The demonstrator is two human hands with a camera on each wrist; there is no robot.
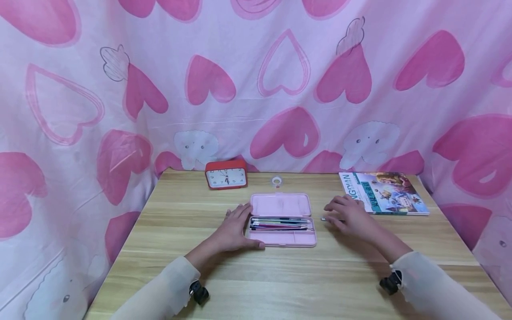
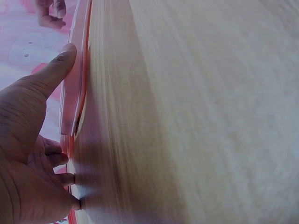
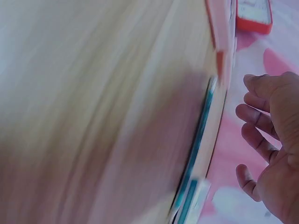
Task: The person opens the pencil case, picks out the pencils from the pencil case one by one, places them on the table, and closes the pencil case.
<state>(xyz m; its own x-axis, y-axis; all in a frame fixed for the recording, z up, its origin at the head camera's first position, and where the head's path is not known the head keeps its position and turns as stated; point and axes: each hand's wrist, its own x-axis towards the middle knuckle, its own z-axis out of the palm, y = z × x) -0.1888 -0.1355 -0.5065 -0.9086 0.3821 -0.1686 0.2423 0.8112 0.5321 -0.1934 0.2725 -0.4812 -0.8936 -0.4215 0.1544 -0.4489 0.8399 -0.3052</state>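
A pink pencil case (image 1: 270, 239) lies with its lid (image 1: 280, 205) tipped back, several pencils and pens (image 1: 278, 224) in its rear compartment. At its left end is my left hand (image 1: 236, 231); the thumb (image 2: 58, 70) stretches along the front wall and the other fingers reach along the left side. To the right of the case, my right hand (image 1: 349, 215) hovers with loosely bent fingers and nothing held. Below it a thin teal pen (image 3: 201, 126) lies on the table, one end showing past the fingers in the head view.
Behind the right hand lies a book (image 1: 390, 193) with a colourful cover. A red alarm clock (image 1: 226, 174) stands at the back left, and a small roll of tape (image 1: 276, 181) sits behind the case. A pink heart-patterned curtain (image 1: 280, 89) hangs behind the wooden table (image 1: 288, 284).
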